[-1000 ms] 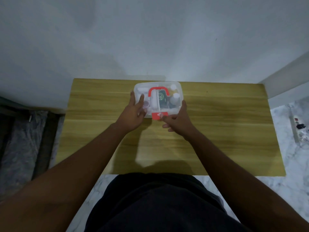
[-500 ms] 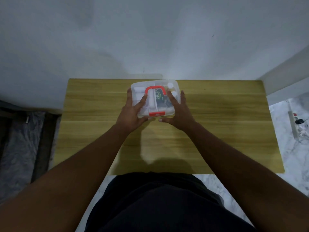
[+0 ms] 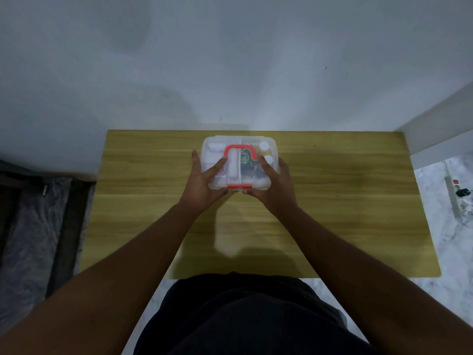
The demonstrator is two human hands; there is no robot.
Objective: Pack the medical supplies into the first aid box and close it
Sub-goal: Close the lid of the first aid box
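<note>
Holding the first aid box (image 3: 239, 162) from both sides, the left hand (image 3: 204, 181) and the right hand (image 3: 275, 184) grip it with fingers spread over its clear lid. The box sits near the back edge of the wooden surface (image 3: 332, 201), close to the wall. A red handle (image 3: 240, 151) lies flat on the lid, and a red latch (image 3: 239, 186) is on the box's near side. Inside the box are white rolls (image 3: 216, 147), two white bottle caps (image 3: 263, 146) and a dark packet (image 3: 247, 160).
</note>
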